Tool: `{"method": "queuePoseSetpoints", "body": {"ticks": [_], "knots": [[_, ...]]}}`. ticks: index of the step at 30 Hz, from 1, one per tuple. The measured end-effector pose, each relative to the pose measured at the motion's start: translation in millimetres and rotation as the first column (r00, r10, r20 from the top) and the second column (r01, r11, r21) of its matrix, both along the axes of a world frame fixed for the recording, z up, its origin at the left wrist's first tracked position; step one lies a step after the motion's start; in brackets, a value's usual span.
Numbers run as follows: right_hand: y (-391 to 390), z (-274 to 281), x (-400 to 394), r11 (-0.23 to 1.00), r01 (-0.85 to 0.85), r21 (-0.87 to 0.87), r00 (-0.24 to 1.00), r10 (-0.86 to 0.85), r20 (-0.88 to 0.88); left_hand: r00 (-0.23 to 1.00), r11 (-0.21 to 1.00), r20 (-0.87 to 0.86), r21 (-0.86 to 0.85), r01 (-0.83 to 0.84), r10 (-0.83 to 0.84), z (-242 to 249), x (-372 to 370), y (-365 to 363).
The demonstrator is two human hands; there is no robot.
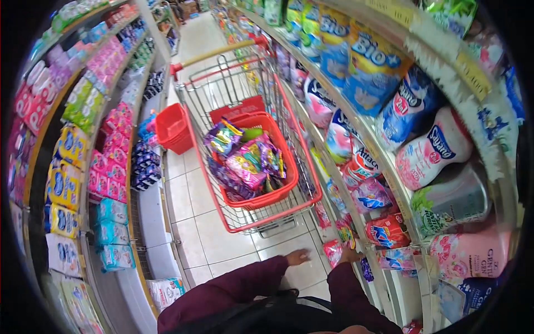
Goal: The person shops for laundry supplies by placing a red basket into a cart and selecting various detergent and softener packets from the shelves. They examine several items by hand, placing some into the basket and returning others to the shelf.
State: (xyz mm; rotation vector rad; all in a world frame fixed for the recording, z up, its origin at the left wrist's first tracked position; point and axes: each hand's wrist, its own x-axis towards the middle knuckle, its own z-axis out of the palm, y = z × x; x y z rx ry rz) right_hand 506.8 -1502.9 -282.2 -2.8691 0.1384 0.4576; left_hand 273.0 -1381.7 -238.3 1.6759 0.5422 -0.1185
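Observation:
My left hand (298,257) is held out over the tiled floor, fingers extended and holding nothing. To its right, my right hand (349,255) reaches in at the low shelf on the right. It is right beside a pink packet (333,252), and its fingers are partly hidden; whether they grip anything I cannot tell. A purple packet (366,269) sits just to the right of this hand. Ahead stands a wire shopping cart (236,229) with red trim. Inside it, a red basket (261,199) holds several colourful bags (246,162), mostly pink and purple.
Red stacked baskets (174,129) stand on the floor left of the cart. Shelves of packaged goods (68,146) run along the left side. On the right, shelves carry bottles (428,151), pouches (374,69) and detergent bags (387,230). The tiled aisle (192,240) continues ahead.

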Motion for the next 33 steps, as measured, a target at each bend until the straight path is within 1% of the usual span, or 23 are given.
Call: {"method": "queuePoseSetpoints", "body": {"ticks": [1, 3, 4, 6, 8, 9, 10, 11, 12, 13, 15, 17, 19, 20, 21, 22, 23, 24, 25, 26, 29, 31, 33], "knots": [[-1, 9, -7, 1.0, -0.012, 0.016, 1.0, 0.012, 0.005, 0.998, 1.0, 0.059, -0.021, 0.015, -0.013, -17, -41, -4], [-22, -3, -9, 0.956, 0.186, 0.225, 0.979, -0.201, 0.044, 0.931, 0.993, -0.354, 0.112, -0.049, 0.086, -11, -120, -8], [-24, -7, -3, 0.955, 0.187, 0.229, 0.979, -0.201, 0.043, 0.902, 0.958, -0.427, 0.277, 0.072, 0.056, -50, -163, -8], [-42, -27, 12, 0.973, 0.188, 0.133, 0.942, -0.14, -0.306, 0.678, 0.975, -0.726, 0.211, 0.066, 0.112, 0, -212, -1], [-69, -78, 44, 0.933, 0.13, 0.336, 0.87, 0.055, -0.49, 0.703, 0.965, -0.686, 0.264, -0.002, 0.189, 3, -256, 0], [-74, -83, 41, 0.987, 0.013, 0.16, 0.914, 0.053, -0.402, 0.698, 0.957, -0.671, 0.281, -0.071, 0.249, 8, -272, -2], [-119, -44, 9, 0.989, 0.041, 0.14, 0.913, 0.019, -0.407, 0.692, 0.945, -0.654, 0.298, -0.139, 0.307, 13, -276, 1], [-79, 14, -12, 0.859, 0.06, 0.508, 0.996, -0.016, -0.09, 0.725, 0.914, -0.566, 0.33, -0.238, 0.393, 33, -273, 0], [-95, -1, -10, 0.853, -0.033, 0.52, 0.986, 0.114, -0.124, 0.746, 0.872, -0.465, 0.353, -0.338, 0.477, 72, -261, 0], [-107, 34, -28, 0.872, -0.095, 0.48, 0.967, 0.195, -0.162, 0.818, 0.817, -0.258, 0.439, -0.374, 0.514, 100, -246, 2], [-132, 86, -55, 0.888, -0.139, 0.439, 0.949, 0.246, -0.197, 0.885, 0.603, 0.135, 0.685, -0.408, 0.445, 159, -210, 9], [-177, 91, -84, 0.852, -0.469, 0.231, 0.881, 0.468, 0.065, 0.89, 0.299, 0.331, 0.855, -0.424, 0.313, 230, -171, 29], [-236, 78, -99, 0.88, -0.449, 0.151, 0.893, 0.441, 0.084, 0.882, 0.151, 0.375, 0.891, -0.428, 0.287, 275, -137, 61], [-275, 48, -94, 0.794, -0.594, -0.131, 0.8, 0.567, -0.197, 0.882, 0.114, 0.375, 0.9, -0.42, 0.286, 285, -123, 75], [-308, 43, -104, 0.882, -0.444, -0.157, 0.895, 0.431, -0.115, 0.888, 0.126, 0.374, 0.9, -0.417, 0.267, 279, -113, 91], [-314, 85, -116, 0.918, -0.362, -0.163, 0.918, 0.321, -0.232, 0.952, 0.099, 0.216, 0.965, -0.242, 0.218, 260, -103, 110], [-358, 36, -109, 0.912, -0.372, -0.173, 0.906, 0.316, -0.282, 0.984, 0.059, 0.049, 0.996, -0.06, 0.174, 244, -95, 125], [-407, -11, -107, 0.847, -0.506, -0.166, 0.861, 0.482, -0.163, 0.987, 0.063, 0.046, 0.996, -0.057, 0.154, 234, -89, 135], [-376, 64, -127, 0.945, -0.271, -0.182, 0.944, 0.224, -0.241, 0.977, 0.265, -0.153, 0.958, 0.109, 0.149, 225, -83, 145], [-377, 76, -138, 0.968, -0.189, -0.164, 0.969, 0.157, -0.189, 0.933, 0.449, -0.346, 0.853, 0.267, 0.104, 220, -80, 154], [-356, 80, -163, 0.984, -0.037, -0.172, 0.966, -0.009, -0.259, 0.987, 0.369, -0.147, 0.922, 0.113, 0.064, 209, -90, 160], [-354, 13, -170, 0.931, -0.33, -0.156, 0.929, 0.29, -0.231, 0.996, 0.413, -0.087, 0.908, 0.07, 0.022, 208, -96, 166], [-286, 11, -179, 0.909, -0.391, -0.146, 0.904, 0.35, -0.246, 0.997, 0.473, -0.082, 0.878, 0.069, 0.006, 209, -102, 174]]}}
